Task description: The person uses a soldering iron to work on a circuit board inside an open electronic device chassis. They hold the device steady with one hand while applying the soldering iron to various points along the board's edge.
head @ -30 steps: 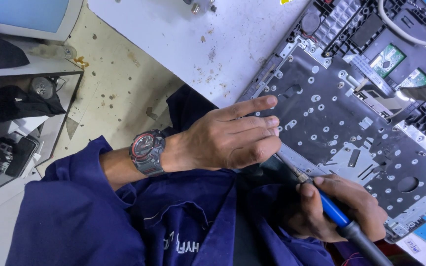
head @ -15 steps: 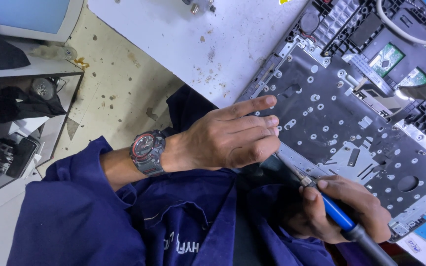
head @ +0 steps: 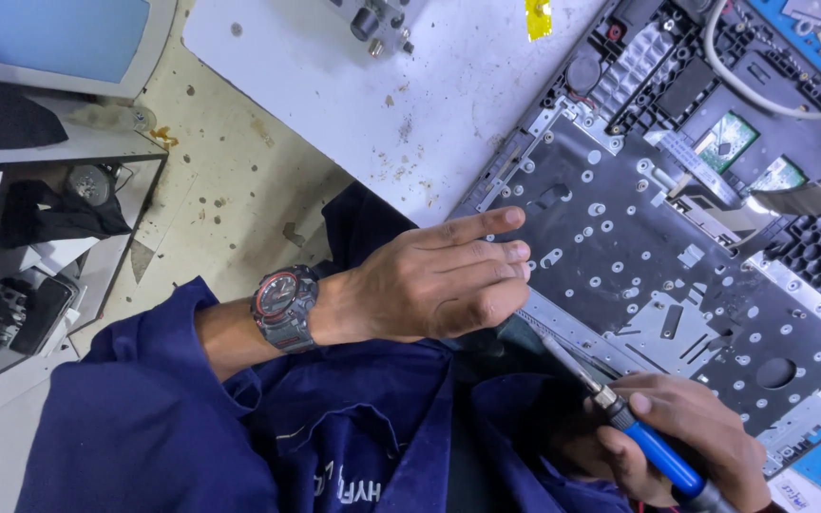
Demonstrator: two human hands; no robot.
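bare white table (head: 334, 85) open left of laptop chassis (head: 658, 247), cable (head: 762, 95) crossing top

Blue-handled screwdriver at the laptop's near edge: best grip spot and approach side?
Grip the screwdriver on its blue handle, where the right hand holds it now. Probably come from the near side, behind the handle's rear end. The thin metal shaft points up-left toward the laptop chassis, under the left hand, so that end is crowded and too slim to hold well.
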